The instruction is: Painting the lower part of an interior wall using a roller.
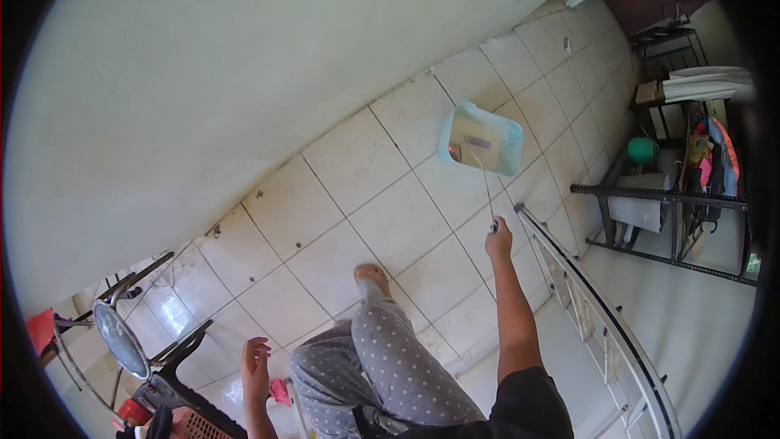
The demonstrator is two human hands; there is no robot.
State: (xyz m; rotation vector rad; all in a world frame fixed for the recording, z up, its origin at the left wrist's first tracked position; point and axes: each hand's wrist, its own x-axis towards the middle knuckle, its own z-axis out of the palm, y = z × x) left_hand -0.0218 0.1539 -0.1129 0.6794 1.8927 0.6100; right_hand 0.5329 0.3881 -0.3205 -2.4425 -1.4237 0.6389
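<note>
My right hand (pixel 499 240) is closed around the dark grip of a thin rod (pixel 488 191). The rod reaches away from me, and its pale, bent far end hangs over or in a light blue plastic tub (pixel 511 164). Cloudy liquid appears to fill part of the tub, with a purple oblong object (pixel 477 142) and a small reddish-brown item (pixel 455 151) inside; I cannot tell what they are. Low on the left, my left hand (pixel 257 358) is open and empty, its fingers loosely bent. A small pink object (pixel 279 391) lies beside that wrist.
Pale floor tiles (pixel 390 219) run along a wall (pixel 244 65). A metal-framed railing or ladder (pixel 585 284) slants along the right. Behind it stands a dark metal rack (pixel 658 193) with a green round container (pixel 642 151). Chairs (pixel 122 337) and a basket (pixel 199 424) crowd the lower left.
</note>
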